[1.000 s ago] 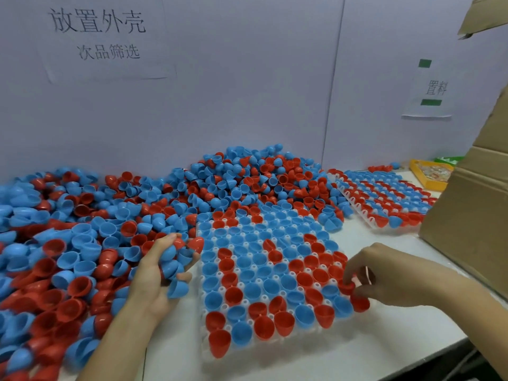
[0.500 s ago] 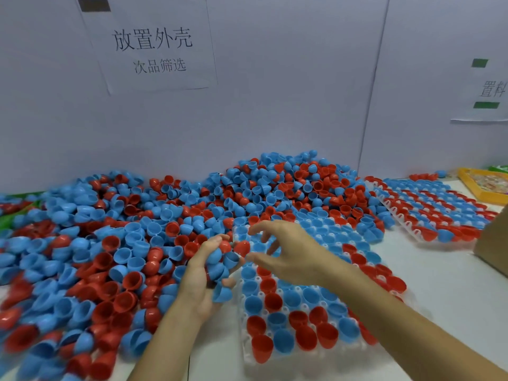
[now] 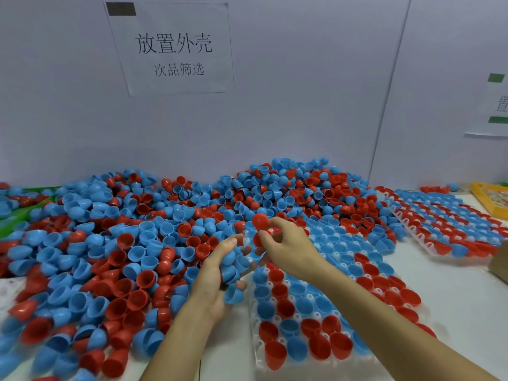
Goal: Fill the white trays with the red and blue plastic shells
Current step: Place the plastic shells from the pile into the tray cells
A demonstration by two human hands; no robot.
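Observation:
A big loose heap of red and blue shells [image 3: 137,243] covers the table's left and back. A white tray [image 3: 320,316] in front of me holds several red and blue shells in its cups. My left hand [image 3: 217,276] cradles a bunch of blue shells at the tray's left edge. My right hand [image 3: 286,243] hovers just right of it, over the tray's far left corner, pinching a red shell [image 3: 260,221] between fingertips, with another red shell under its fingers.
A second white tray [image 3: 423,236], filled with shells, lies at the right back. A yellow box [image 3: 486,199] sits at the far right, a brown carton corner [image 3: 499,265] below it. A green bin [image 3: 16,215] shows at the left. Paper signs hang on the wall behind.
My right hand came from the tray's right edge across to the left hand and now pinches a red shell. The view has swung left. The left hand kept its blue shells.

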